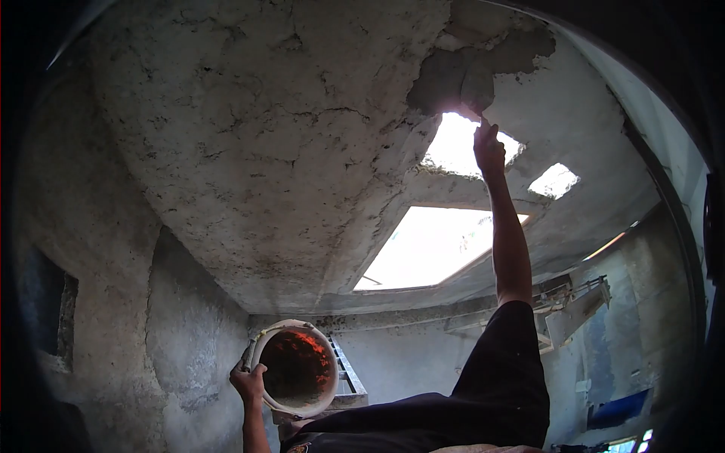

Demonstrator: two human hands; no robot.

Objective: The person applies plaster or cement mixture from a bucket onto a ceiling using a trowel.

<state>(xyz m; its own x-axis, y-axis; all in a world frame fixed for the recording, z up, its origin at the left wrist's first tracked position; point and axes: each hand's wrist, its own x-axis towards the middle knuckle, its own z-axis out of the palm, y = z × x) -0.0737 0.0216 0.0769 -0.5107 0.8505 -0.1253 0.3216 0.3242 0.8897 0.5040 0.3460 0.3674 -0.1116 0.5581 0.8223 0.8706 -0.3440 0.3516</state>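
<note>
My right hand [489, 149] is raised high at the end of a stretched arm, its fingers closed round the handle of a trowel [477, 92]. The trowel's grey blade lies against or very near a dark, wet-looking patch of mortar [439, 81] on the wall. Low on the left, my left hand [248, 382] grips the rim of a bucket [330, 389]. The bucket's mouth is tilted towards me, and its dark inside shows orange-red patches. Glare partly washes out the area where the trowel handle meets my right hand.
Bright openings [427, 249] break through the rough plastered wall [264, 151] below the mortar patch. A ladder-like frame [351, 374] stands behind the bucket. Boards and a rack [570, 313] are at the right, with a blue object [619, 410] lower down.
</note>
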